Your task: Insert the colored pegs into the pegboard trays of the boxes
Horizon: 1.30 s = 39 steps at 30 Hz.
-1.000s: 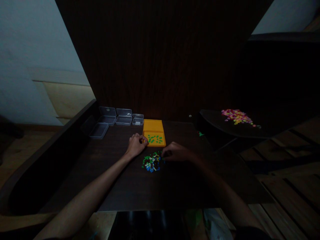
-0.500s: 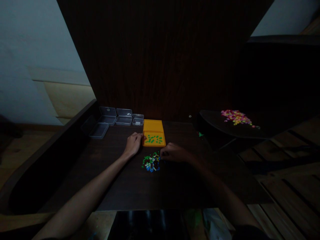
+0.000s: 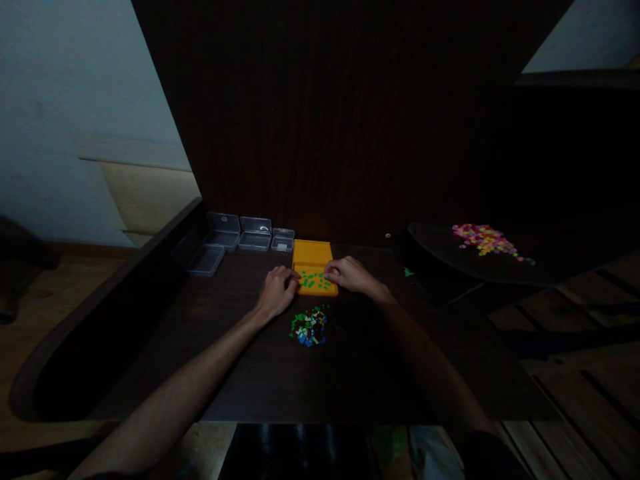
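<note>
An open yellow plastic box [image 3: 313,251] lies on the dark table, its lid tipped back. Scattered inside its front tray are several small green pieces [image 3: 311,284], like tiny toy bricks. My left hand [image 3: 278,291] is closed at the tray's left edge, fingertips gripping the rim. Over the right side of the tray is my right hand [image 3: 351,274], thumb and fingers pinched together; whatever they hold is too small to make out. Just in front of the box, a loose pile of mixed green, blue, white and yellow pieces [image 3: 309,326] is spread on the tabletop.
Clear plastic boxes with raised lids [image 3: 255,235] stand along the back left, beside a low side panel [image 3: 115,293]. A heap of pink and yellow bits [image 3: 486,239] sits on a dark curved shelf [image 3: 440,250] at right. A tall dark panel [image 3: 345,133] rises behind.
My right hand has moved from the right edge of the loose pile up to the yellow box's tray. My left hand stays at the box's left edge. The whole view has shifted slightly.
</note>
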Tool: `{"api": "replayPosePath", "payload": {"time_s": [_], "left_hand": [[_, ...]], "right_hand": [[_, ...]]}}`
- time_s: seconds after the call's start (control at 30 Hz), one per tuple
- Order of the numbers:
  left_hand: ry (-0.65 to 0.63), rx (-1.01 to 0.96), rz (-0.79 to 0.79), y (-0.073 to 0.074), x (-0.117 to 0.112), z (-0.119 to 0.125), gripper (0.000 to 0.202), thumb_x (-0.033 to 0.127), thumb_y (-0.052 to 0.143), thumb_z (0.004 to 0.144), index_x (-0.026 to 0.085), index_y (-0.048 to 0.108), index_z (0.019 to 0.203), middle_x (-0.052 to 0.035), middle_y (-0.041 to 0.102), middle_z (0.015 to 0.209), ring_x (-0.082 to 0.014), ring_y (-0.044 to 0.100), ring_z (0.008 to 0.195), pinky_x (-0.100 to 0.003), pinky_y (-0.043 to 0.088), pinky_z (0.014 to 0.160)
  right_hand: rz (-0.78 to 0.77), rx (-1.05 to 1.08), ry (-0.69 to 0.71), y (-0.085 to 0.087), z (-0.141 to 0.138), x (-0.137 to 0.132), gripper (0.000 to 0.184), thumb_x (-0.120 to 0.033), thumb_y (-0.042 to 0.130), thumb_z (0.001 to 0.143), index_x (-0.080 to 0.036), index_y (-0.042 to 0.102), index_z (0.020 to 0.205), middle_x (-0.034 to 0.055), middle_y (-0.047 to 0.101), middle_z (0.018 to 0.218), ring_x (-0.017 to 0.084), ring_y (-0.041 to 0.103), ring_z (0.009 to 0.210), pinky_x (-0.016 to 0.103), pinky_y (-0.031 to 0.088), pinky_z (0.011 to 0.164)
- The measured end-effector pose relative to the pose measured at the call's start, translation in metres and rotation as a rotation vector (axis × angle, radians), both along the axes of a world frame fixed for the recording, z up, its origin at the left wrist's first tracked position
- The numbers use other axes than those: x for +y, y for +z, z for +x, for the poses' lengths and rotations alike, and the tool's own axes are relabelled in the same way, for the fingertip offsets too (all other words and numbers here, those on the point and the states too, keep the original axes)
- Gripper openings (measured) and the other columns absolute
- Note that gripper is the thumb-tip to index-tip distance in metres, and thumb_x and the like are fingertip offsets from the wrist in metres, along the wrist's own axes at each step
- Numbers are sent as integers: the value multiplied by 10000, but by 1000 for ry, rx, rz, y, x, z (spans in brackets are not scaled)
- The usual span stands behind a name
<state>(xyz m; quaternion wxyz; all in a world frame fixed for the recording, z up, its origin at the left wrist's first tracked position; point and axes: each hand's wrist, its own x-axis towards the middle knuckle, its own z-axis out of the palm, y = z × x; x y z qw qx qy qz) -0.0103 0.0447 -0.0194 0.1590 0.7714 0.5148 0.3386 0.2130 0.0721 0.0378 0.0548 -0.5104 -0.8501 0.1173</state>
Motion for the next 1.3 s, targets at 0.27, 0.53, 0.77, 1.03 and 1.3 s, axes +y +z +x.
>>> {"api": "replayPosePath", "payload": {"time_s": [0.27, 0.53, 0.77, 1.03, 1.3], "left_hand": [[-14, 35, -5, -4, 0, 0, 198, 152, 477, 826, 182, 666, 877, -63, 663, 914, -231, 589, 917, -391, 448, 882], [-24, 41, -15, -3, 0, -1, 206, 161, 465, 832, 185, 665, 875, -63, 664, 915, -230, 586, 924, -391, 450, 887], [-27, 43, -11, -2, 0, -1, 204, 159, 462, 826, 187, 660, 865, -64, 662, 905, -230, 591, 909, -389, 456, 878], [-31, 33, -14, -2, 0, -2, 198, 156, 465, 826, 177, 658, 864, -70, 666, 921, -231, 594, 925, -385, 458, 890], [-24, 43, -12, -1, -1, -1, 192, 160, 476, 830, 177, 662, 875, -70, 658, 903, -232, 596, 915, -385, 461, 873]], "right_hand": [[26, -165, -145, -8, -8, 11, 266, -304, 509, 898, -210, 738, 996, 84, 728, 965, 192, 651, 849, 237, 397, 656], [15, -1, -153, -9, 11, 6, 259, -276, 535, 879, -199, 741, 1016, 48, 721, 827, 145, 615, 696, 221, 357, 597], [-152, 152, 61, 1, 13, -25, 216, -270, 601, 824, -133, 756, 889, -8, 612, 606, 91, 477, 540, 206, 302, 541], [-213, -10, 118, -2, 4, -43, 174, -279, 633, 817, -210, 755, 920, 0, 646, 666, 112, 525, 605, 220, 322, 588], [-220, 6, 143, -7, -2, -44, 203, -241, 597, 822, -218, 753, 951, 9, 695, 763, 129, 579, 707, 219, 355, 649]]}}
